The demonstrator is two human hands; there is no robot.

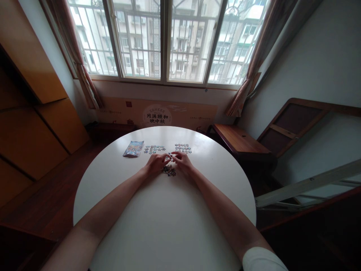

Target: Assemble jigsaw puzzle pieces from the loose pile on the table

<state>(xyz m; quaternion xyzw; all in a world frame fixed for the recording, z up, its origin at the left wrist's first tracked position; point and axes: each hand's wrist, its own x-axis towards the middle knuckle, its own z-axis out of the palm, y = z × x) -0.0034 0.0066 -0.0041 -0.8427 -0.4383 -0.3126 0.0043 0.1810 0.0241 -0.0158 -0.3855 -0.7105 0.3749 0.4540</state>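
Both of my hands rest on a round white table (pixel 169 226). My left hand (pixel 156 163) and my right hand (pixel 182 162) meet fingertip to fingertip, pinching small jigsaw pieces (pixel 170 156) between them. Just below the hands lies a small heap of loose puzzle pieces (pixel 168 171). Beyond the hands, two laid-out groups of pieces sit on the table, one group (pixel 154 149) to the left and another group (pixel 183 148) to the right. A small printed puzzle packet (pixel 133 148) lies flat at the far left of them.
A low wooden side table (pixel 239 140) stands right of the round table. Wooden cabinets (pixel 34 113) line the left wall. A barred window (pixel 166 41) with curtains faces me. A framed board (pixel 296 124) and a pale ladder rail (pixel 310 184) lean at right.
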